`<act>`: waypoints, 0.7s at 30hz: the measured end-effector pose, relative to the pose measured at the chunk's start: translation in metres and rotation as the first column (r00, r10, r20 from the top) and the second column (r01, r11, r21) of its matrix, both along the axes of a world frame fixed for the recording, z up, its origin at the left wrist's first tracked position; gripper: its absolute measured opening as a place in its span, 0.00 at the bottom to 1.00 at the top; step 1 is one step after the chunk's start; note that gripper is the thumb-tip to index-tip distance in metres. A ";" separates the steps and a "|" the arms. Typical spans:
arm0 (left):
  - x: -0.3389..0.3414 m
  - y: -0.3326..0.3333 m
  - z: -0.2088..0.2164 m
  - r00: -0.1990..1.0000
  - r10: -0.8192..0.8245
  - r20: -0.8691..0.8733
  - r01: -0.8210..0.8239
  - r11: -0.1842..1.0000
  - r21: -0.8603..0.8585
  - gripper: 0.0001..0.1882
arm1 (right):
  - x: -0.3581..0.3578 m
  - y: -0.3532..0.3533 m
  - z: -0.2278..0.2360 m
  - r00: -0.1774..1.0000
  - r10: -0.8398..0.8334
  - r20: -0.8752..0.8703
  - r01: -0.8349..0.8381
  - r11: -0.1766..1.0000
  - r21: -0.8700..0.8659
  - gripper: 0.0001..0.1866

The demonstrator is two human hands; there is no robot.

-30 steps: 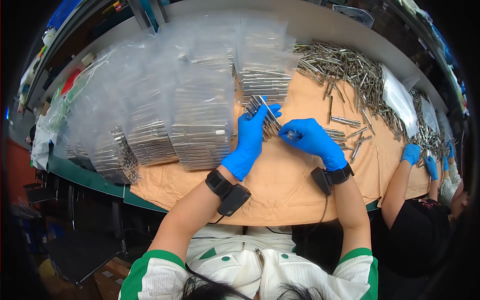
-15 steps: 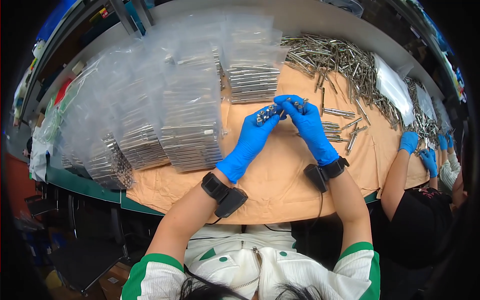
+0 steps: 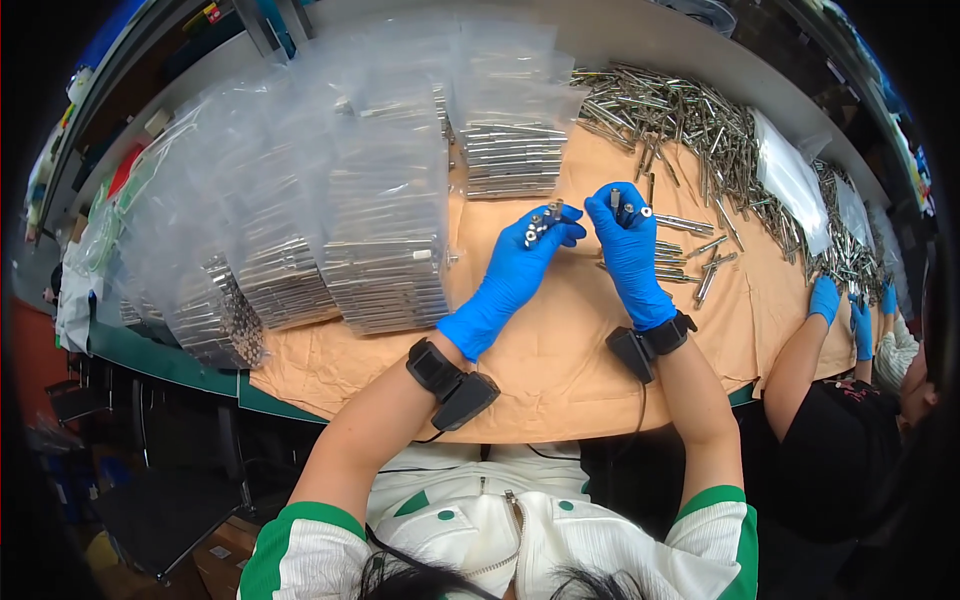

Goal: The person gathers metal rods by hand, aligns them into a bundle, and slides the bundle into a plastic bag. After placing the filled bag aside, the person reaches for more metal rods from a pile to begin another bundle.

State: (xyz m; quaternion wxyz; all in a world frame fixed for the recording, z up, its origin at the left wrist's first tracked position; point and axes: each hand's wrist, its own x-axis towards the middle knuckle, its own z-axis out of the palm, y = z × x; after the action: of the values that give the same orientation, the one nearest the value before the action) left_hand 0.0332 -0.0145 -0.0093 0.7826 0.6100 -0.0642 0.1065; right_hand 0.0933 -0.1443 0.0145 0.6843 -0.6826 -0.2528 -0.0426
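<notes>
One desk (image 3: pixel 170 366) is carrying tan paper (image 3: pixel 560 350), which is lying bare between the forearms and reaching the near edge. Clear bags (image 3: pixel 385 220), overlapping too much for counting, are crowding the left side. One loose rod pile (image 3: pixel 690 120) is filling the far right, a white plastic sheet (image 3: pixel 790 185) lying against it. Two gloved hands are meeting centrally, just apart: the left hand (image 3: pixel 518 265) is gripping a bunch of metal rods (image 3: pixel 541 224), number unclear; the right hand (image 3: pixel 628 255) is gripping at least three rods (image 3: pixel 629 209).
</notes>
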 end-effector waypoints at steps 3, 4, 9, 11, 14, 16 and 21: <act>0.000 0.000 -0.001 0.999 0.040 -0.033 -0.039 0.999 0.022 0.11 | -0.001 0.005 -0.005 0.998 0.016 -0.068 -0.016 1.000 0.005 0.05; -0.001 0.000 -0.003 0.998 0.054 -0.035 -0.053 0.998 0.020 0.11 | -0.001 0.006 -0.007 0.994 0.024 -0.102 -0.024 1.000 0.008 0.05; 0.008 0.003 -0.015 0.992 0.046 -0.116 -0.049 0.998 -0.028 0.09 | 0.016 -0.003 -0.015 0.952 0.012 -0.304 -0.110 0.945 -0.307 0.11; 0.005 0.006 -0.013 0.991 0.031 -0.130 -0.030 0.999 0.014 0.10 | 0.003 -0.003 0.006 0.968 0.095 -0.232 -0.143 0.969 -0.200 0.09; 0.000 0.005 -0.008 0.987 -0.005 -0.158 0.020 0.995 0.094 0.11 | -0.002 -0.001 0.017 0.980 0.165 -0.116 -0.180 0.973 -0.142 0.08; 0.003 0.006 -0.014 0.995 -0.041 -0.091 0.062 0.968 0.242 0.11 | 0.001 0.000 0.019 0.971 0.234 0.040 -0.228 0.965 -0.129 0.10; 0.004 0.003 -0.013 0.991 -0.133 -0.020 0.133 0.951 0.280 0.12 | 0.014 -0.019 0.022 0.876 0.474 0.092 -0.432 0.855 -0.287 0.11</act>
State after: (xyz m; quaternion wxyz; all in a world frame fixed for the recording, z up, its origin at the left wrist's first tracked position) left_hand 0.0368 -0.0114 -0.0228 0.6935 0.7092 -0.1195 0.0431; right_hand 0.1072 -0.1633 0.0366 0.5579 -0.6811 -0.4638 0.0991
